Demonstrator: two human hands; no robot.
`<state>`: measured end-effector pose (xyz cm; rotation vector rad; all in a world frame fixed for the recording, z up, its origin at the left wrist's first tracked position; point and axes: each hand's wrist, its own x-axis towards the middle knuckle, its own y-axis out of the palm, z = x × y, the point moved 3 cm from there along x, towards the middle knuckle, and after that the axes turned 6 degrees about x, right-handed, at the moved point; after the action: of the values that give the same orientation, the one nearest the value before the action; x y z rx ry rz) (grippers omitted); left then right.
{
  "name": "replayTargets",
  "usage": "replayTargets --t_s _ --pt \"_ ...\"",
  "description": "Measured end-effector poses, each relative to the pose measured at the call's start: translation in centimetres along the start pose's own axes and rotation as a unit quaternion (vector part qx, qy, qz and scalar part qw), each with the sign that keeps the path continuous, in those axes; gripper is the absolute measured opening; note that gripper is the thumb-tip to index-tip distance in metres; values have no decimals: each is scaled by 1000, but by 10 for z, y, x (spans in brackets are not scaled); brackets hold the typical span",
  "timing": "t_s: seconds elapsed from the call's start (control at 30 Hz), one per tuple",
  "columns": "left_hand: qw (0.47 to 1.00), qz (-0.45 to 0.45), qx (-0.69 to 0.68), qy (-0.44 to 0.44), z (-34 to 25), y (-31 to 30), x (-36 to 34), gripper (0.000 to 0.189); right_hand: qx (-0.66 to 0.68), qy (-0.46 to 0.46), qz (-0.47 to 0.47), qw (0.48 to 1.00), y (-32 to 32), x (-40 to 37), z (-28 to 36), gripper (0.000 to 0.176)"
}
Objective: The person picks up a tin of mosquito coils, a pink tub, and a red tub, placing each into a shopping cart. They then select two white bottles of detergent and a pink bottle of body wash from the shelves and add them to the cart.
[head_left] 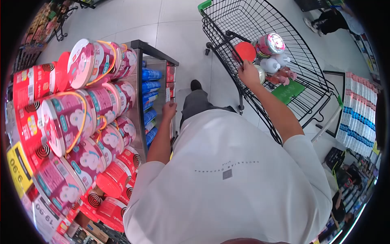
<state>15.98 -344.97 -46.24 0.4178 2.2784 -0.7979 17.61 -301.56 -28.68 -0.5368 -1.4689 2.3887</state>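
My right hand [248,73] is closed on the near side rim of a black wire shopping cart [280,16]. Just beyond it in the cart lie a red round lid or tub [245,51], a pink tub [271,44], white bottles [269,65] and small bottles of pinkish drink [280,76]. My left hand [169,110] hangs beside a shelf end with red boxes [171,74], its fingers curled in and nothing visible in them.
Stacked pink tubs [83,152] and red tubs [30,85] fill the left, beside a dark-framed rack with blue packs [150,87]. White, red and blue packs [359,110] stand at the right. A person [331,20] is at the upper right.
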Motion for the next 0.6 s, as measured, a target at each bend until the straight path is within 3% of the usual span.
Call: replayTargets --t_s 0.13,0.23,0.3,0.47,0.57,0.6 --pt "998 40 -2 -57 -1 -3 43 30 12 12 -10 1000 -8 5 10 29" --pt "998 50 3 -44 -14 -2 79 29 0 9 0 1000 -11 2 9 32" --pt "998 40 -41 12 -47 -9 87 28 10 6 -7 1000 -12 0 6 33" --pt "996 74 -35 30 -107 -8 96 26 11 5 -18 1000 -21 -1 2 40" --pt "996 77 -30 29 -115 -9 98 27 53 37 -8 998 -21 8 -17 44" --pt "997 74 -24 21 -116 -11 99 28 146 159 12 976 -19 19 -41 44"
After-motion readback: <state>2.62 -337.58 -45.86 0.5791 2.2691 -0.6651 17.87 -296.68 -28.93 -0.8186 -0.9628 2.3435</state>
